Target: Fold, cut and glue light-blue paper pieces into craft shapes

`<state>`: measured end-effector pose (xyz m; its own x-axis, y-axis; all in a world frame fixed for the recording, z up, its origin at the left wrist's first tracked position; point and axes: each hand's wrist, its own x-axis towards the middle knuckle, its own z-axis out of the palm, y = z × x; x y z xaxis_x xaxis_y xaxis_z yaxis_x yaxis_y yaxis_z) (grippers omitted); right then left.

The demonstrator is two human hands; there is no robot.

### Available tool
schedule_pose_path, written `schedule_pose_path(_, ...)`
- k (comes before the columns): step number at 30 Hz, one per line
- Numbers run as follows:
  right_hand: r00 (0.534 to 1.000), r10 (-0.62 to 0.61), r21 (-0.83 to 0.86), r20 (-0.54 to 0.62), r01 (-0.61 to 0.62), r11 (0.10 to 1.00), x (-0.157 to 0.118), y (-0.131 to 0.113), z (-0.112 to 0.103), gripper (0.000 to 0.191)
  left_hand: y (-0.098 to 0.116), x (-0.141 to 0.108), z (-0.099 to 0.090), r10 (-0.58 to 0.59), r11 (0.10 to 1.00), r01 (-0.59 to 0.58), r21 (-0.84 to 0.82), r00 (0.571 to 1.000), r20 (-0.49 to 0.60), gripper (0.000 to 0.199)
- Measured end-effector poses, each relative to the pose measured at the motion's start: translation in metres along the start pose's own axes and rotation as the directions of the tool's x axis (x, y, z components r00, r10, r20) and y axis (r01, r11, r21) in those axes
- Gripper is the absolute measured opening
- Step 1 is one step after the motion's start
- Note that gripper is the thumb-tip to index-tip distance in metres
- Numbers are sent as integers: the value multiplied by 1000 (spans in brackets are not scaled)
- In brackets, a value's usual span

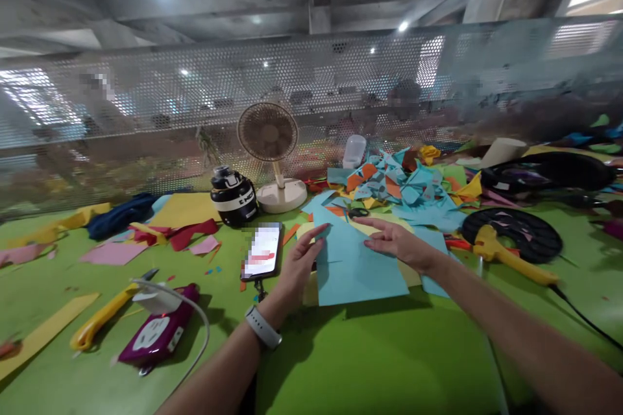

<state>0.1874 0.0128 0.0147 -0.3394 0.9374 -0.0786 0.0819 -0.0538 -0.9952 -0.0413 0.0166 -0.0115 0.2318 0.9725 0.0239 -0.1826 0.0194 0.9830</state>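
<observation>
A light blue sheet of paper point(357, 266) lies in front of me over pale yellow paper point(410, 274). At its left edge is my left hand point(298, 266), wearing a grey watch band; its thumb and index finger stretch over the edge, slightly apart, and its other fingers are largely hidden. My right hand point(396, 244) reaches over the sheet from the right. Its index finger is stretched out toward the left, with the other fingers loosely bent near the paper. Just beyond the sheet lies a small black-handled tool point(359, 213), partly covered.
Blue, orange and yellow paper scraps point(389, 178) are heaped behind the sheet. A phone point(263, 251), black jug point(234, 198), fan point(267, 133), purple power strip point(160, 331) and yellow cutter point(104, 314) stand or lie leftward. A corded yellow glue gun point(516, 259) lies rightward.
</observation>
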Motion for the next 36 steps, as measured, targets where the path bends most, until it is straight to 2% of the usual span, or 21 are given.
schedule_pose_path(5, 998, -47, -53, -50, 45, 998, 3, 3, 5, 71, 1, -4, 3, -47, 997, 58, -55, 982, 183, 37)
schedule_pose_path(8, 991, -86, -3, -106, 87, 996, 3, 3, 4, 57, 4, -3, 1, -123, 991, 130, -15, 966, 228, 35)
schedule_pose_path(11, 994, -53, 31, -100, 57, 998, 2, 2, 4, 49, 5, -2, -1, -119, 993, 122, -2, 972, 204, 40)
schedule_pose_path(14, 999, -12, 46, -49, 14, 999, 0, -1, 4, 51, 7, -1, -3, -78, 997, 79, 2, 980, 185, 46)
schedule_pose_path(20, 999, 28, -2, 38, -28, 1000, -3, -5, 5, 51, 7, 0, -5, -72, 997, 72, 0, 988, 139, 56)
schedule_pose_path(26, 999, -20, -73, -48, 16, 997, 0, -3, 4, 36, 7, -1, -4, -58, 998, 59, 1, 981, 183, 56)
schedule_pose_path(31, 998, 12, -55, -63, -16, 998, 0, -3, 4, 38, 9, -1, -2, -63, 998, 59, 27, 985, 161, 47)
schedule_pose_path(36, 992, -83, -54, -94, 78, 995, 1, -2, 4, 41, 13, -1, -2, -54, 998, 49, 40, 990, 133, 49)
